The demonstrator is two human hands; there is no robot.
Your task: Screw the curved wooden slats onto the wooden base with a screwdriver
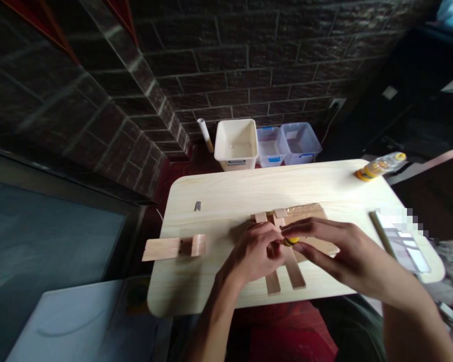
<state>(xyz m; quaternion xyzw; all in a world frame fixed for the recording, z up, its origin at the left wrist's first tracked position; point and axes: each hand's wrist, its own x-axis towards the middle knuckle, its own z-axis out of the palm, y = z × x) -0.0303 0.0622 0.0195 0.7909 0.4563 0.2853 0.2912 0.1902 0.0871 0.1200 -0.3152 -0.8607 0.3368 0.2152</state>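
Over the table, my right hand [342, 251] pinches the yellow-and-black handle of a screwdriver [292, 241] between thumb and fingers. My left hand [254, 251] is closed right beside it, fingers curled near the front of the tool; what they grip is hidden. Beneath both hands lie wooden pieces: a slat [295, 274] and a second slat [273, 284] point toward me, with small blocks [280, 213] at their far ends. A flat brown board [313, 211] lies under and beside them, partly covered by my right hand.
Another wooden piece with an upright block [166, 249] overhangs the table's [219, 186] left edge. Several screws [198, 206] lie behind it. A clear bottle with yellow ends [379, 167] and a flat framed item [400, 246] are on the right. Plastic bins [237, 162] stand beyond the far edge.
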